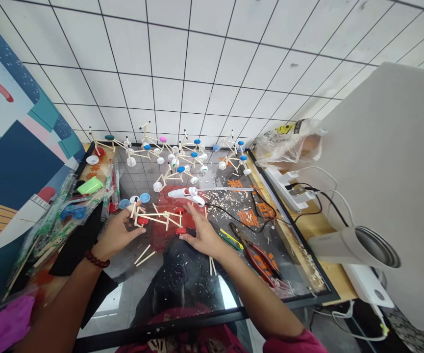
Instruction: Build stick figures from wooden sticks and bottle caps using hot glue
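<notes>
A small tricycle model [155, 214] of pale wooden sticks with red bottle-cap wheels lies between my hands, low over the glass tabletop [123, 274]. My left hand [118, 234] grips its front end, by the single red cap [143, 221] and the upright stick. At the rear, my right hand [201, 231] has thumb and fingers closed about the two red wheels [181, 231]. Just beyond the model rests a white hot glue gun [183, 193] with a long glue stick in its back. Loose blue caps [144, 198] sit near my left fingertips.
Several similar stick models [193, 156] with white wheels stand along the back wall. Pliers [258, 255] and a yellow-green cutter [231, 239] lie right. Scraps [224, 202] and a black cord [230, 215] spread behind them. Plastic packets [55, 235] crowd the left; a power strip [288, 189] is at right.
</notes>
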`<state>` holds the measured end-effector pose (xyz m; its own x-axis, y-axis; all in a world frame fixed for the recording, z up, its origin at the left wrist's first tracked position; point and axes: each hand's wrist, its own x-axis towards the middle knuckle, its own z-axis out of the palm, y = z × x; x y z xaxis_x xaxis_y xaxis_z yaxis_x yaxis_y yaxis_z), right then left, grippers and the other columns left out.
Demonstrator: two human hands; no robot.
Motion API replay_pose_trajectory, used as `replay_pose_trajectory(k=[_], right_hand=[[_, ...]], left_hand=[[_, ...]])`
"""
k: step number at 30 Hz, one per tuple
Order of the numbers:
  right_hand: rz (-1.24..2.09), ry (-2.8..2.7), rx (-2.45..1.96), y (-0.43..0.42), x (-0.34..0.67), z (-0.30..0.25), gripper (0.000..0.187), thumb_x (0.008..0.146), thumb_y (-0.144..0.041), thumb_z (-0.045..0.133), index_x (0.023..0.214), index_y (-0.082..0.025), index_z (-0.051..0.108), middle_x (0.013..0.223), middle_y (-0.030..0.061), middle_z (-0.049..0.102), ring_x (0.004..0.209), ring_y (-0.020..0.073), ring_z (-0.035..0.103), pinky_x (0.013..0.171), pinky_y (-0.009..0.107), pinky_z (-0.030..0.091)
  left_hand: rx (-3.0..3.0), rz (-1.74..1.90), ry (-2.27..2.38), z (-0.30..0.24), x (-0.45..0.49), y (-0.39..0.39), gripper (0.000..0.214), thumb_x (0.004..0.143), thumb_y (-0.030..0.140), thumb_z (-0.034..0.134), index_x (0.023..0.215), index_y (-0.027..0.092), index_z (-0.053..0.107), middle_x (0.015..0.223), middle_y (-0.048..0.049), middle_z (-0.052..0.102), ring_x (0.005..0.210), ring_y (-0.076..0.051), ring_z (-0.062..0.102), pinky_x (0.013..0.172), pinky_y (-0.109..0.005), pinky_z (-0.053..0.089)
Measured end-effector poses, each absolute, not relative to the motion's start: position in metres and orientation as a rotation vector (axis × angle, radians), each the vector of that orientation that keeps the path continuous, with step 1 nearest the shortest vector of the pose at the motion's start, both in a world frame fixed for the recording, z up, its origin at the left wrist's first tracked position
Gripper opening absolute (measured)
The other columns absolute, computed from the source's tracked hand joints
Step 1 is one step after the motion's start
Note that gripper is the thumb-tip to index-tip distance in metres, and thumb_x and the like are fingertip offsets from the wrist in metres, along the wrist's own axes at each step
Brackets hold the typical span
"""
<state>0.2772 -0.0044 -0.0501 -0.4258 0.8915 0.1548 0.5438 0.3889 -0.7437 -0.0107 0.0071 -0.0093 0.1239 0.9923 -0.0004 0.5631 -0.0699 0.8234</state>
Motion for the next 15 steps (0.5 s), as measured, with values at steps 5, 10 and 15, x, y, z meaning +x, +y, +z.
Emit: replay_pose_trajectory(k=[5,10,15], right_hand=[[0.861,-2.092,-1.247,-0.0043,0.2774,-0.0487,0.117,0.073,-0.020,0.080,0.158,-0.024,0.001,0.156,0.0175,0.038,0.142,0.0334,0.039,0.115,0.054,0.033],[0.858,-2.099,-1.253,-0.0045,0.2775,-0.0470,0.114,0.075,-0.018,0.078,0.158,-0.024,0.001,0.155,0.0167,0.039,0.142,0.0329,0.040,0.115,0.055,0.032],[0.863,-2.109,-1.250,-0.0047,0.2780,-0.0469,0.107,0.079,-0.018,0.073,0.158,-0.026,0.001,0.157,0.0156,0.037,0.143,0.0320,0.038,0.115,0.055,0.033]], left_hand=[[1.754,0.753,1.508,-0.0150,-0.0161,0.0093,0.074,0.070,0.035,0.072,0.139,0.024,0.049,0.129,-0.0089,0.067,0.095,-0.025,0.067,0.080,-0.038,0.054],[1.771,0.714,1.526,-0.0148,-0.0184,0.0099,0.073,0.072,0.035,0.071,0.141,0.025,0.048,0.125,-0.0078,0.069,0.081,-0.021,0.065,0.076,-0.037,0.054],[1.729,0.740,1.527,-0.0085,-0.0132,0.0087,0.067,0.070,0.036,0.071,0.134,0.024,0.055,0.121,-0.0064,0.071,0.095,-0.026,0.068,0.083,-0.039,0.055]])
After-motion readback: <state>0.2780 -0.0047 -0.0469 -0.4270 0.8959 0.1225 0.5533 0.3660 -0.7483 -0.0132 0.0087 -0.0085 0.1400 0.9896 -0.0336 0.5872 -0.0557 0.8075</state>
